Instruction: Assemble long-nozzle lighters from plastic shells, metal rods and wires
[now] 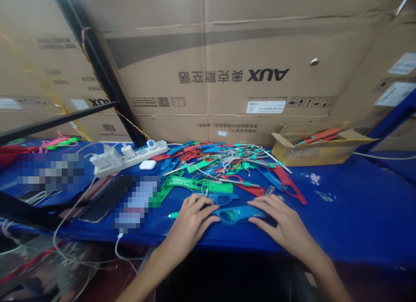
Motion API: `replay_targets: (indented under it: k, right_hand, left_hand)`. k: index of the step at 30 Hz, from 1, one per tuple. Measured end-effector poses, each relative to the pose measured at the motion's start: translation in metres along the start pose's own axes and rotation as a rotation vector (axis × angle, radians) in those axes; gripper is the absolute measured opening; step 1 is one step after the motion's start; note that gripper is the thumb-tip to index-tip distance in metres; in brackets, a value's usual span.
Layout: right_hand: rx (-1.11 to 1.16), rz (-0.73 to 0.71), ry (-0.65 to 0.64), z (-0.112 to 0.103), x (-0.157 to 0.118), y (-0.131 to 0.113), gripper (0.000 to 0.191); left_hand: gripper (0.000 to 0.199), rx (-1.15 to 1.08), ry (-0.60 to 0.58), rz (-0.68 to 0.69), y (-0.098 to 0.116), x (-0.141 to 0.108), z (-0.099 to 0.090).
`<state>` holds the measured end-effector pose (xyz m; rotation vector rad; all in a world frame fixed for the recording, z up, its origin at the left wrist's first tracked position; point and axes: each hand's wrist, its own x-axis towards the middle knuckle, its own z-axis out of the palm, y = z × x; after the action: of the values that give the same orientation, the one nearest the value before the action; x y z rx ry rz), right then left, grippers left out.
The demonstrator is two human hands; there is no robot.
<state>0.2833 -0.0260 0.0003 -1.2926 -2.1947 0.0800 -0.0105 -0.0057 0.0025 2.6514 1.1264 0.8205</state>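
Note:
A blue plastic lighter body (pixel 242 214) with a finger loop lies level at the table's front edge, held at both ends. My left hand (pixel 196 215) pinches its loop end. The right end is between the thumb and fingers of my right hand (pixel 276 215). Just behind it, near my left fingertips, lies another blue looped shell (pixel 224 199). A green tip (pixel 173 215) sticks out to the left of my left hand. Green shell halves (pixel 201 185) rest farther back, before a heap of metal rods and coloured parts (pixel 227 157).
An open carton (pixel 312 150) with orange-red parts stands back right. At left are a white power strip (pixel 143 154), a white earbud case (pixel 147 164), a phone (pixel 107 198) and loose cables. Large cardboard boxes (pixel 208 46) rise behind the blue table (pixel 344 224).

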Motion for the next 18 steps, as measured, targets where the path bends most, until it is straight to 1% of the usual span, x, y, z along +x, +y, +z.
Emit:
replay_targets:
  k: [7,11,14,18]
  right_hand:
    - [0.010,0.007,-0.027,-0.0021,-0.0015,-0.0019,0.025]
    - [0.023,0.015,-0.041,-0.0030,0.0005,-0.0036,0.023]
    - [0.033,0.021,-0.058,-0.0043,0.0013,-0.0051,0.021]
    - [0.046,0.037,-0.085,-0.0064,0.0006,-0.0061,0.023]
  left_hand:
    - [0.027,0.022,-0.016,0.006,0.0007,-0.0003,-0.0004]
    - [0.031,0.005,-0.010,-0.022,0.0020,-0.0005,-0.0009]
    - [0.024,-0.020,-0.019,-0.029,0.0022,0.0002,-0.0012]
    - [0.025,-0.031,-0.023,-0.021,0.0008,0.0004,-0.0004]
